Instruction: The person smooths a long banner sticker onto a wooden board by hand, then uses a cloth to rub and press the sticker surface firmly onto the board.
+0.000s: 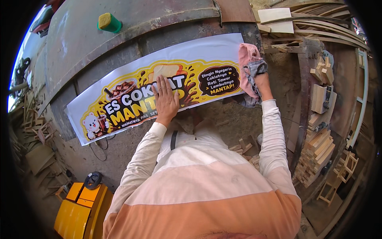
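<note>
Pressing my left hand (166,99) flat, fingers spread, on the banner (131,85) at frame centre, I hide part of its print. My right hand (260,81) grips a rag (248,59) at its right end, fingers buried. Underneath, a worn grey panel (99,47); wood offcuts (318,151) crowd the right.

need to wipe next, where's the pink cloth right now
In the head view, the crumpled pink cloth is bunched in the right hand, pressed at the right end of the long printed banner.
</note>
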Action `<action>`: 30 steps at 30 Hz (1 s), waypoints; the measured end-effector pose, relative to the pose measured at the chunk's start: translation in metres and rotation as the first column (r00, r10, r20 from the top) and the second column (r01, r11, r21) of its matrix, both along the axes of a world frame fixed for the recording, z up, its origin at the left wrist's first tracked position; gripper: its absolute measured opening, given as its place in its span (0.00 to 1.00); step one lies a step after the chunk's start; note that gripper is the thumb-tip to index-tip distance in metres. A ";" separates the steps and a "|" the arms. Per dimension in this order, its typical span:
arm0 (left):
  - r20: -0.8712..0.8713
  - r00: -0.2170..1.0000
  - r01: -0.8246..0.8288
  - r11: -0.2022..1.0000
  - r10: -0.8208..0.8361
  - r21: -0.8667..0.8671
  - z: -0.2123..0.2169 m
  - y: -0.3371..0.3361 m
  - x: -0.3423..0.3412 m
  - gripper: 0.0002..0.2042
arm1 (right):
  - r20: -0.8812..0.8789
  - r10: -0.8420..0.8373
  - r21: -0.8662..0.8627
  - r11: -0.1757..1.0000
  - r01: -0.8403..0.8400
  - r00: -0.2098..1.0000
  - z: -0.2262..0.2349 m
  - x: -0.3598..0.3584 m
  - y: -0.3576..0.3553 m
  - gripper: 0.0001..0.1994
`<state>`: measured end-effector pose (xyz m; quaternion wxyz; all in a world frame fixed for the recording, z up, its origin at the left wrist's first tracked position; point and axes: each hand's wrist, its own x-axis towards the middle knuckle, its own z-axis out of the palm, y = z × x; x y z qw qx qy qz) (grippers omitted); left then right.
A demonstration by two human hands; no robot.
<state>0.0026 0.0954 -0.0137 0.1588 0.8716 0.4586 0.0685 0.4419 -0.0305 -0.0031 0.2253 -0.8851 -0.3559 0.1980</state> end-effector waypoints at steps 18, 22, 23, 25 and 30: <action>0.089 0.994 0.064 0.995 -0.070 0.071 -0.001 0.001 -0.002 0.37 | 0.504 0.129 0.002 0.989 -0.151 0.854 0.114 -0.195 -0.020 0.21; 0.061 0.991 0.113 0.992 -0.117 0.059 -0.001 0.008 -0.008 0.37 | 0.583 0.306 -0.199 0.952 -0.233 0.752 0.069 -0.252 0.011 0.27; 0.060 0.990 0.124 0.990 -0.128 0.066 -0.001 0.009 -0.011 0.37 | 0.579 0.360 -0.278 0.931 -0.238 0.731 0.060 -0.265 0.014 0.30; 0.043 0.987 0.149 0.985 -0.153 0.090 -0.001 0.010 -0.014 0.37 | 0.587 0.327 -0.216 0.945 -0.245 0.741 0.047 -0.280 0.013 0.29; 0.050 0.985 0.160 0.982 -0.165 0.101 0.000 0.010 -0.015 0.36 | 0.563 0.279 -0.203 0.959 -0.197 0.778 0.046 -0.283 0.013 0.30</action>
